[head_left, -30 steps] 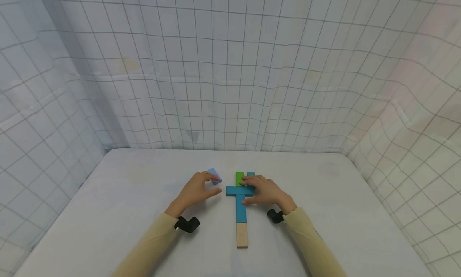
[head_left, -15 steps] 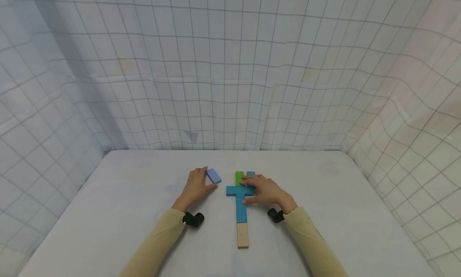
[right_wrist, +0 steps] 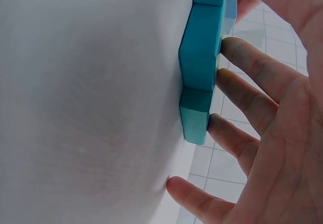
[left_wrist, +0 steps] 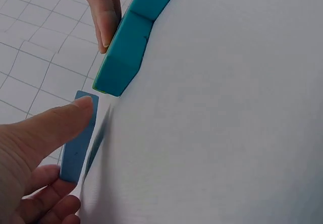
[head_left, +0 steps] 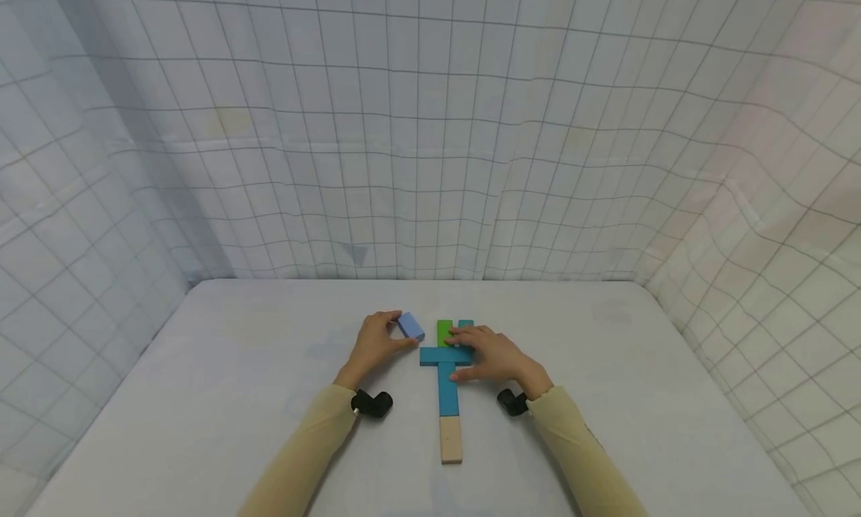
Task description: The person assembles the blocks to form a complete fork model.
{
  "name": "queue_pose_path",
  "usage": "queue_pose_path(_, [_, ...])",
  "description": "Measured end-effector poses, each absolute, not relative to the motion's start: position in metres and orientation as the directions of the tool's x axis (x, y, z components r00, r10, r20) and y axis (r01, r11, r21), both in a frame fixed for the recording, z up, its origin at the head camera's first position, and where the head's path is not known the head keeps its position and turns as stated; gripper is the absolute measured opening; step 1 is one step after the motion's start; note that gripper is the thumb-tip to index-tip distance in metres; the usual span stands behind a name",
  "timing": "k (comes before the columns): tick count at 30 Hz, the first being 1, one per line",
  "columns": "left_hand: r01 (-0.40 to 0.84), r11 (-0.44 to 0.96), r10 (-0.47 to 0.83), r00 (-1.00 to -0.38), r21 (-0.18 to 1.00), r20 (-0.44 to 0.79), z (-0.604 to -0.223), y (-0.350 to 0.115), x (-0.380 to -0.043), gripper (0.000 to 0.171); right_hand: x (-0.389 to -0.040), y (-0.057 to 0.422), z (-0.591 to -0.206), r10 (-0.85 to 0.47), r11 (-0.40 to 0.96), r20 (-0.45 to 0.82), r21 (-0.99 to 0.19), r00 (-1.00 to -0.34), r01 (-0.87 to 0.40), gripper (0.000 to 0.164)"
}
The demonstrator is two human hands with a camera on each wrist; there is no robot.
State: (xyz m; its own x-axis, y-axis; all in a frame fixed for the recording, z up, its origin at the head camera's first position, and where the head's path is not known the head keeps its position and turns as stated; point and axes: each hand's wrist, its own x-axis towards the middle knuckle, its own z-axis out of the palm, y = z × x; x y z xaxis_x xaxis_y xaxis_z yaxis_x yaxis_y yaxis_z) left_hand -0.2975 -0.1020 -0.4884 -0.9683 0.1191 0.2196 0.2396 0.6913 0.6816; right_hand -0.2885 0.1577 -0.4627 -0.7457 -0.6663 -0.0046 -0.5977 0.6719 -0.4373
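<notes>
A small light blue block [head_left: 411, 327] is pinched between the thumb and fingers of my left hand [head_left: 372, 347]. The left wrist view shows a narrow gap and a shadow between this light blue block [left_wrist: 79, 151] and the table. My right hand [head_left: 499, 357] spreads over the right side of a flat block figure, its fingertips touching the blocks. In that figure a blue crosspiece [head_left: 429, 356] lies above a long blue block [head_left: 448, 394]. Behind the crosspiece are a green block [head_left: 444, 330] and a teal block [head_left: 466, 323], both partly covered by my right fingers.
A plain wooden block [head_left: 451, 441] continues the figure's stem toward me. Everything lies on a white-covered table [head_left: 222, 412]. Gridded white cloth [head_left: 430, 203] hangs behind and on both sides. Each wrist wears a black camera mount [head_left: 372, 404].
My left hand has reached around the light blue block, taken it between thumb and fingers, and shifted it right, closer to the figure. The right hand stays in place on the blocks.
</notes>
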Motion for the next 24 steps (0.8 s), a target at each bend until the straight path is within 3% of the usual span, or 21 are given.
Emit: queue_pose_path(24, [0.356, 0.625, 0.299, -0.931, 0.694, 0.209, -0.4905, -0.1118, -0.3026, 0.068, -0.289, 0.1562, -0.463, -0.667, 0.677, -0.008, -0.424, -0.745, -0.602, 0.068])
